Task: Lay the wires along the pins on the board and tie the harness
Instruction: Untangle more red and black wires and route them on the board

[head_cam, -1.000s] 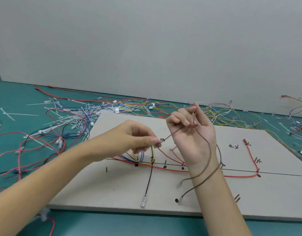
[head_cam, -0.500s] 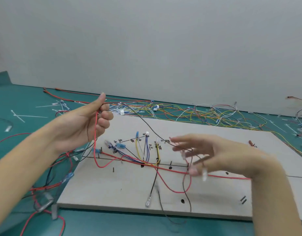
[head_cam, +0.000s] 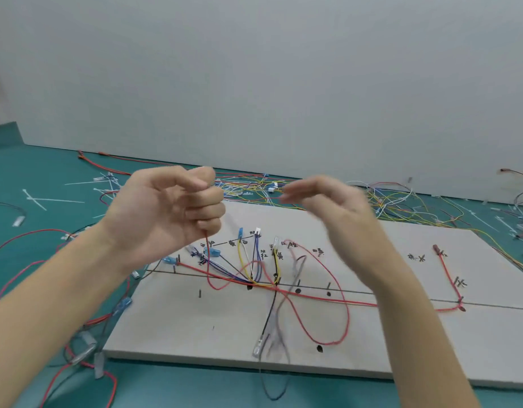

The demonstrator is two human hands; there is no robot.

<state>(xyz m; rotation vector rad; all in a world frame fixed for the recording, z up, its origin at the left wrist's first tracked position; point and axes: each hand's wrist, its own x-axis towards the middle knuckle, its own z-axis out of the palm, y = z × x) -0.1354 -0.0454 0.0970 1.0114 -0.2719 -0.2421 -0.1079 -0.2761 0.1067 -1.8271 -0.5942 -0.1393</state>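
Observation:
A grey harness board [head_cam: 431,343] lies on the teal table, with black pins and hand-written marks. Red, yellow, blue and black wires run along its drawn line and meet near a pin [head_cam: 276,282]. My left hand [head_cam: 166,210] is raised above the board's left part, fingers curled round a red wire [head_cam: 207,260] that hangs down and loops across the board. My right hand [head_cam: 328,207] hovers blurred above the board's middle, fingers loosely extended and holding nothing that I can make out. A dark wire [head_cam: 272,375] hangs over the board's front edge.
A tangle of loose coloured wires [head_cam: 386,198] lies behind the board along the grey wall. White cable ties [head_cam: 36,198] and more red and black wires with clear terminals [head_cam: 86,348] are scattered on the table to the left.
My left hand has moved right and closed into a fist on the red wire. My right hand has risen from low over the board to the left hand's height. The red loop has spread wider.

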